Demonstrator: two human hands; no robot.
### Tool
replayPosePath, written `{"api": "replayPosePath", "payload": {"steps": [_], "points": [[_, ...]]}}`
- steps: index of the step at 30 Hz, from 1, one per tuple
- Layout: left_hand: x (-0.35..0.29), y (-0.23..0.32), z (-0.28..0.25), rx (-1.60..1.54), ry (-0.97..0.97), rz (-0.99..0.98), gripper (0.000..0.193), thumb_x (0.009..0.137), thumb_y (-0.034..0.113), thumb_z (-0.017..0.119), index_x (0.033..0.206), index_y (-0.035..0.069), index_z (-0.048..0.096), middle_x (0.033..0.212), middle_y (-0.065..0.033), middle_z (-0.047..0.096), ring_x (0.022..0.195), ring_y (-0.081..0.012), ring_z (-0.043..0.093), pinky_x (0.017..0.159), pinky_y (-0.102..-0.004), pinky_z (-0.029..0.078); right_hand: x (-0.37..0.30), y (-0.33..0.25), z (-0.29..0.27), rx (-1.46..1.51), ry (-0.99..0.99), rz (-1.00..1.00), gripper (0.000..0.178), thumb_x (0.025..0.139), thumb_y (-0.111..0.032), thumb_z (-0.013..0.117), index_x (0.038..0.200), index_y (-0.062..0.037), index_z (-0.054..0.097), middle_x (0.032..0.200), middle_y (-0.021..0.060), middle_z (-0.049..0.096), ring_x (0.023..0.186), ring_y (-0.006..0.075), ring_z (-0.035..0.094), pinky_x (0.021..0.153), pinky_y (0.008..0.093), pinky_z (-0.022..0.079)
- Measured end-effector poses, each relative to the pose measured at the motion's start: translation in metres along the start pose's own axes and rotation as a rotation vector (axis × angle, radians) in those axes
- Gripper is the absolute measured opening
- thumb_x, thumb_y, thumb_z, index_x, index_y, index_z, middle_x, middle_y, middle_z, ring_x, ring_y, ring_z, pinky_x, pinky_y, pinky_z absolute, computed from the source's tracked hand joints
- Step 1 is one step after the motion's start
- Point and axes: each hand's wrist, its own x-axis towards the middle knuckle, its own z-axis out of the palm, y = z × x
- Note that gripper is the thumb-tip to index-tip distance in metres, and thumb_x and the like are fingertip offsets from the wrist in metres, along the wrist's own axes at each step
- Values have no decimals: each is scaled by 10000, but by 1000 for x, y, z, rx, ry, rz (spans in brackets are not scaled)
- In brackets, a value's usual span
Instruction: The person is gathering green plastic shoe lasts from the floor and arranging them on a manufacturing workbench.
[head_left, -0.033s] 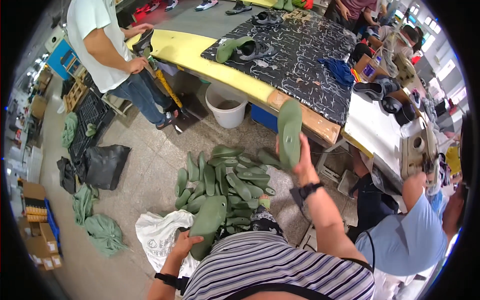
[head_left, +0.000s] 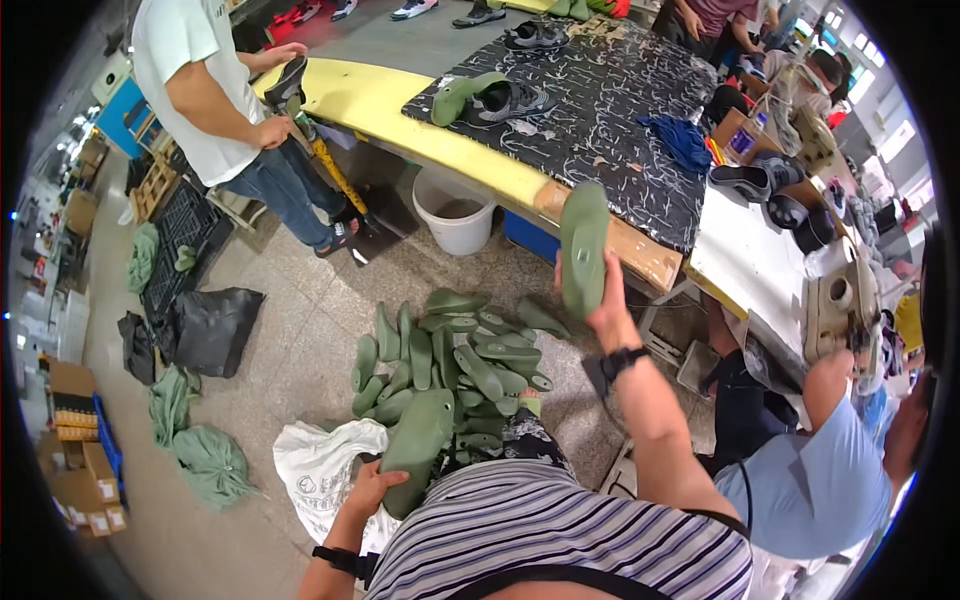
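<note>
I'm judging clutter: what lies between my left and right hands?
In the head view, between the left hand and right hand come the green form held in the left and, beyond it, the pile of green forms.

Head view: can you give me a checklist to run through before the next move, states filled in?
1. Left hand has its grip on the lower last: ok.
2. Right hand has its grip on the raised last: ok.
3. Raised last not touching the table: cannot tell; they overlap in this view.
4. Floor pile sorted: not ok; green lasts lie jumbled.
5. Contents of the white sack: cannot tell.
</note>
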Motion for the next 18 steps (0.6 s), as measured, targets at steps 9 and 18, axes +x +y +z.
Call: {"api": "replayPosePath", "payload": {"steps": [9,18], "points": [[25,66,108,101,-47,103,407,710,70,681,1078,-67,574,946,-104,632,806,-170,594,727,-289,484,65,-73,-24,-612,-65,324,561,866,-467,500,1200,-18,468,1094,142,573,896,251,604,726,337,527],[104,212,211,666,-553,188,502,671,217,719,1079,-46,588,926,-104,640,812,-178,598,759,-299,470,-71,-80,31,-1930,-1045,-325,682,632,-241,766,1215,-37,478,1203,175,492,1182,310,436,963,422,359]]}}
